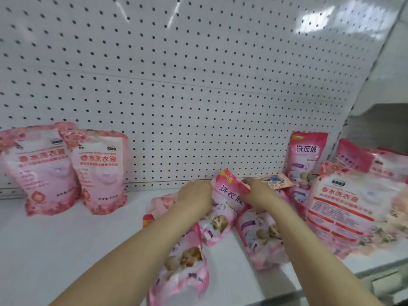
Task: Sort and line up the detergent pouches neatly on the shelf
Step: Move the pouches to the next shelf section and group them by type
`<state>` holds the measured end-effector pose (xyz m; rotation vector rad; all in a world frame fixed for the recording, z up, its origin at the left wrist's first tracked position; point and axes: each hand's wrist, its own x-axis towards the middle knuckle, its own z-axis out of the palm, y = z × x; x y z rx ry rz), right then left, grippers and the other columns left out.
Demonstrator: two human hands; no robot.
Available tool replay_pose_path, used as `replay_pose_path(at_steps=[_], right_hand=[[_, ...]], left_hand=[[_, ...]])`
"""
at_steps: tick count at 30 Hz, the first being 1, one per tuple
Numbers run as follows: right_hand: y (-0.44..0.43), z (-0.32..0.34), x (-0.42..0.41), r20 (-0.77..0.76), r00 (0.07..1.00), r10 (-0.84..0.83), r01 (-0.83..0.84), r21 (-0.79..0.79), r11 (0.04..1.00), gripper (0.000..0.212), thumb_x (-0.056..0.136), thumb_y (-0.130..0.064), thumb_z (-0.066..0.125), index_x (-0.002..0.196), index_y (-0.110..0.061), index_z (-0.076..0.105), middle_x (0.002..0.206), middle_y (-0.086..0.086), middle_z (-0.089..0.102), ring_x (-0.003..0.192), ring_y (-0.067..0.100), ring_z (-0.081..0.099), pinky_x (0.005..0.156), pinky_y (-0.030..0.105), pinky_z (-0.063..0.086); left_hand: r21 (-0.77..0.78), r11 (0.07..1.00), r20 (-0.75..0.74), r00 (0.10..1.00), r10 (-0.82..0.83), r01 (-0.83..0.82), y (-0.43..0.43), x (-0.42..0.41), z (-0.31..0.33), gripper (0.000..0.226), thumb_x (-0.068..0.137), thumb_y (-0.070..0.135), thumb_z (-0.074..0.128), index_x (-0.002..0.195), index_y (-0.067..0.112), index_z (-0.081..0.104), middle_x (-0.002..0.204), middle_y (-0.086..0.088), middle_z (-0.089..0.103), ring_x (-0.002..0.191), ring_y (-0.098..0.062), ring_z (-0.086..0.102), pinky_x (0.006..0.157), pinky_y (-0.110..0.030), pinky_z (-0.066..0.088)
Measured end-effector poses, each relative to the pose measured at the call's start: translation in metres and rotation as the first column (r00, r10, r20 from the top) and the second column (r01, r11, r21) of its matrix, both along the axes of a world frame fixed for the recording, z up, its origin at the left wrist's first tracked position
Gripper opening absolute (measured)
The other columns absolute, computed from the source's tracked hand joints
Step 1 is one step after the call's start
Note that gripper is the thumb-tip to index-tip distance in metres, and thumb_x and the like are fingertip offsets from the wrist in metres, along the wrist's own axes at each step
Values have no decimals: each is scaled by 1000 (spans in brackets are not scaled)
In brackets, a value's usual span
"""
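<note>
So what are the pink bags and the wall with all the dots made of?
The pink bags look like soft, glossy plastic film: they wrinkle, bulge and catch light. The wall is probably white painted metal, smooth and slightly shiny, with neat rows of punched holes.

White pegboard back panel (198, 85) gridded with dark round holes, plain white shelf (66, 250), pale pink pouches (39, 171) with red lettering and rosy floral borders, deeper pink pouch (225, 208) with purple lettering and yellow corner, peach sachet (276, 181) with blue patch, large pale pink pouch (353, 210) with red text blocks
</note>
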<state>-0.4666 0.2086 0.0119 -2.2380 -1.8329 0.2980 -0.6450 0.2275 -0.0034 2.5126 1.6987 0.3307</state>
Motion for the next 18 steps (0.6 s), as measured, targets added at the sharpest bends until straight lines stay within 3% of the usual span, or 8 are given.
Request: replay_pose_path(at_steps=[2, 5, 8, 13, 15, 18], right_hand=[[13, -1, 1, -9, 1000, 10, -11, -57, 998, 50, 93, -26, 59, 137, -7, 47, 130, 15, 59, 114, 31, 59, 82, 32, 47], [28, -3, 4, -20, 1000, -12, 11, -56, 998, 38, 95, -38, 54, 112, -4, 59, 105, 14, 66, 91, 28, 61, 69, 29, 42], [37, -5, 8, -92, 996, -19, 22, 34, 999, 29, 93, -34, 59, 100, -7, 67, 95, 12, 69, 88, 28, 62, 71, 29, 45], [32, 8, -7, -213, 973, 89, -34, 249, 968, 17, 95, -29, 59, 91, -14, 64, 91, 9, 71, 82, 27, 63, 72, 36, 50], [24, 23, -18, -231, 961, 154, -62, 361, 931, 16, 93, -30, 62, 88, -15, 64, 85, 6, 69, 81, 28, 65, 74, 38, 52], [8, 55, -37, -175, 943, 282, -156, 516, 842, 17, 90, -25, 68, 78, -17, 59, 69, -2, 60, 69, 22, 57, 62, 33, 41]], left_hand=[[64, 995, 14, 997, 75, -75, 3, 0, 0, 11, 92, 13, 54, 95, 16, 64, 94, -4, 64, 90, -27, 60, 71, -34, 44], [157, 975, 141, 980, 138, -160, 2, -18, 6, 22, 85, 0, 50, 77, 18, 60, 70, 1, 54, 73, -25, 54, 59, -29, 35], [154, 965, 393, 909, 139, -214, -4, -46, 10, 20, 97, 16, 51, 99, 22, 71, 78, 4, 66, 65, -16, 57, 58, -25, 40], [185, 914, 784, 615, 84, -361, -21, -99, 20, 18, 97, 23, 54, 101, 21, 71, 75, 21, 62, 65, 13, 57, 55, -6, 41], [152, 908, 871, 488, 64, -391, -30, -119, 25, 16, 96, 24, 57, 103, 22, 72, 77, 23, 66, 72, 10, 63, 63, -8, 45], [127, 912, 944, 331, 10, -390, -49, -147, 26, 16, 95, 20, 59, 97, 31, 71, 79, 23, 72, 76, 6, 68, 67, -13, 51]])
